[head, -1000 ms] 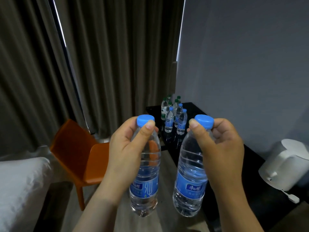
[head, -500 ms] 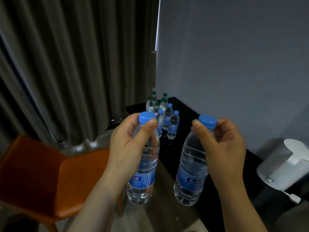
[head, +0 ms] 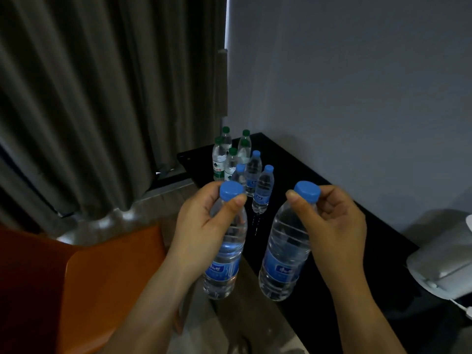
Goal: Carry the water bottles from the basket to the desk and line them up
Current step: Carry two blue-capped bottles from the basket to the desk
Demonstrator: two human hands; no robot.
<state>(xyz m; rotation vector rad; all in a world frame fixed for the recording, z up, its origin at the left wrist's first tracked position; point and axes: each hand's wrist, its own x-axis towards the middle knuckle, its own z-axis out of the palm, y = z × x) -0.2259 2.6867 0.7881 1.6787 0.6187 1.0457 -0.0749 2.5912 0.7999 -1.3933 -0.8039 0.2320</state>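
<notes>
My left hand (head: 204,226) grips a clear blue-capped water bottle (head: 224,264) by its neck, hanging upright in front of me. A second blue-capped water bottle (head: 283,261) hangs the same way from my right hand (head: 334,226). Both bottles are in the air near the front edge of the black desk (head: 332,200). At the desk's far end stands a cluster of bottles: several green-capped ones (head: 219,159) at the back and three blue-capped ones (head: 263,187) in front of them. The basket is out of view.
An orange chair (head: 84,282) stands at the lower left, close to the desk. Grey curtains (head: 102,98) hang on the left and a plain wall rises behind the desk. A white kettle (head: 444,254) sits on the desk at the right.
The view has closed in on the desk: the bottles on it look larger and the chair has slid to the lower left. Both hands keep their hold on the bottles.
</notes>
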